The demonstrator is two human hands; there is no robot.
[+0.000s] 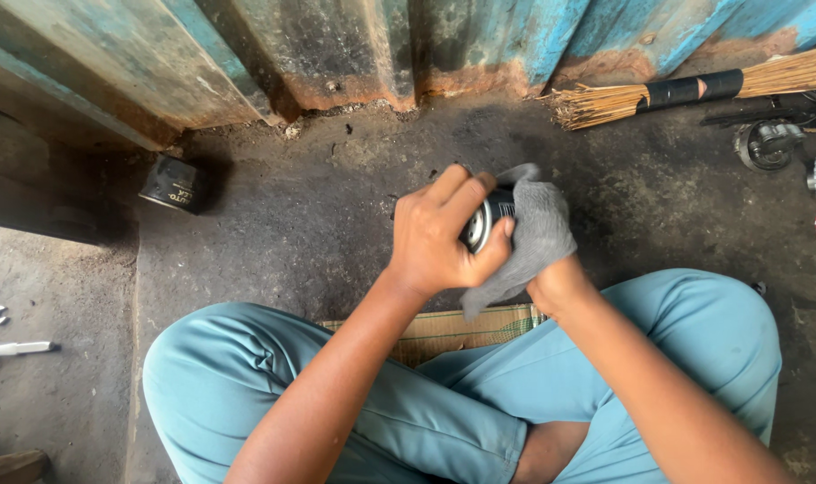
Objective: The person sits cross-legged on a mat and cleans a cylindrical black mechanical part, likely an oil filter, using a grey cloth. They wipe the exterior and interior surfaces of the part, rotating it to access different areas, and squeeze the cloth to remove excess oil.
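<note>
I sit cross-legged on a dirty concrete floor. My left hand [439, 231] grips the metal end of a small black cylindrical can [487, 219], likely an oil filter, held above my lap. My right hand [551, 269] is mostly hidden under a grey rag [533, 235] that wraps the can's far side. Only the can's shiny end plate and a strip of its black body show between the hands.
A second black can [175, 185] lies on its side by the rusty blue corrugated wall [354, 45]. A straw broom [686, 90] lies top right, beside metal engine parts [771, 142]. Wrenches [0, 333] rest at left. Cardboard [461, 327] is under my legs.
</note>
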